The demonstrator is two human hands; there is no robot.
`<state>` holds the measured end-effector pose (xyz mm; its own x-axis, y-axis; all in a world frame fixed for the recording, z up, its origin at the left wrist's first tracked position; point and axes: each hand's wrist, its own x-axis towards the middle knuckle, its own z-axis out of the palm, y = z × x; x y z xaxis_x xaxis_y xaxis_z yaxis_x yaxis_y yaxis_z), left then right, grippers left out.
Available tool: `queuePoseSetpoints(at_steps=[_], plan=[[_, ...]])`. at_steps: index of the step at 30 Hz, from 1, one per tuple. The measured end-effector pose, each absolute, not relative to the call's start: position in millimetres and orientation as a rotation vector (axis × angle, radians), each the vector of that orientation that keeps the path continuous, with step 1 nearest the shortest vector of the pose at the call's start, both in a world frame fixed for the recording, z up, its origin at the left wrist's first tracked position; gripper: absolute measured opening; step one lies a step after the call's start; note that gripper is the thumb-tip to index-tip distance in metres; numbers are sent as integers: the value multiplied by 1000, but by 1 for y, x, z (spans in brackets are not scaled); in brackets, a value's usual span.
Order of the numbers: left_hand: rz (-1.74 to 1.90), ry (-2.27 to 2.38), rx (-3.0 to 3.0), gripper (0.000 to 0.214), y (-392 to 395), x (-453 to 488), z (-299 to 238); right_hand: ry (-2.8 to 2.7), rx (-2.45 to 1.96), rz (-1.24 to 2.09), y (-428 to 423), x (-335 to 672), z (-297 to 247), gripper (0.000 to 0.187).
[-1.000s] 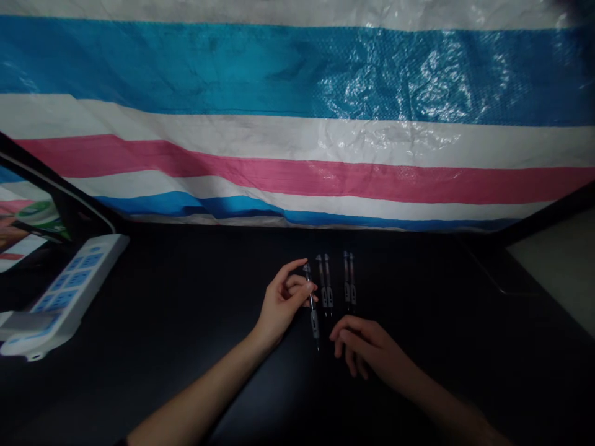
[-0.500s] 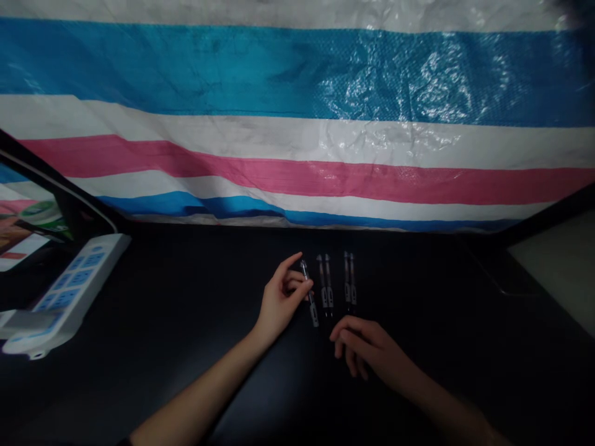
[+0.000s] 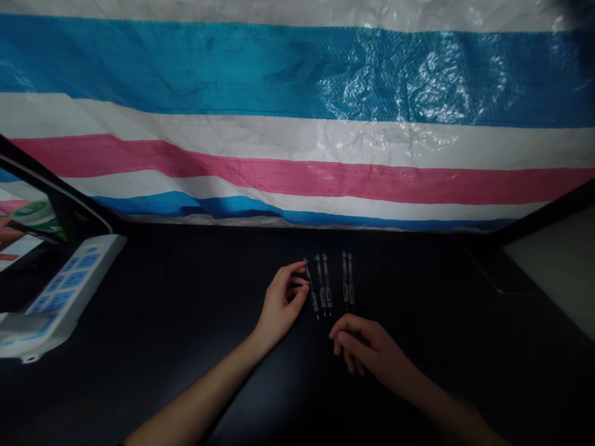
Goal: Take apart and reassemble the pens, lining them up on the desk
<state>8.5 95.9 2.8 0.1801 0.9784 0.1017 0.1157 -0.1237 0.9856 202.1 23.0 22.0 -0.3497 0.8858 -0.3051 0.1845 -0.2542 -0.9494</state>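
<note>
On the dark table, my left hand [image 3: 282, 302] is beside the leftmost pen [image 3: 313, 296], a clear-barrelled one with a grey grip. Its index fingertip touches the pen's far end and the thumb tip rests at the barrel's side; the fingers are apart, not wrapped round it. Close to the right of that pen lies a pair of similar pens [image 3: 326, 285]. Across a gap is another pair [image 3: 348, 282], all with tips toward me. Below the pens hovers or rests my right hand [image 3: 360, 342], fingers loosely curled and apart, with nothing visible in them.
A white power strip [image 3: 86, 291] with blue sockets lies at the left, a plug-like block at its near end. Behind the table hangs a striped plastic sheet [image 3: 279, 142]. A green-and-white container [image 3: 39, 217] stands at the far left.
My left hand has laid the leftmost pen down closer to its neighbours and in line with them, and its grip has loosened. My right hand has hardly moved.
</note>
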Motion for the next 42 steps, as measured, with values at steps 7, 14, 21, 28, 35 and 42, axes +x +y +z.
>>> queuePoseSetpoints(at_steps=[7,14,21,28,35,42], plan=[[1028,1039,1553,36,92,10,4,-1977,-1425,603,31,221,25,15],[885,861,1832,63,90,6,7,-2330,-1270,31,39,229,11,28],[554,702,2112,74,104,-13,18,-2530,-1279,-162,38,227,4,35],[599,670,2260,46,104,-10,9,-2529,-1174,-235,40,228,-1,30],[658,725,2474,27,94,4,4,-2492,-1095,-251,43,225,4,30],[736,795,2485,25,92,9,0,-2505,-1005,-272,47,224,5,24]])
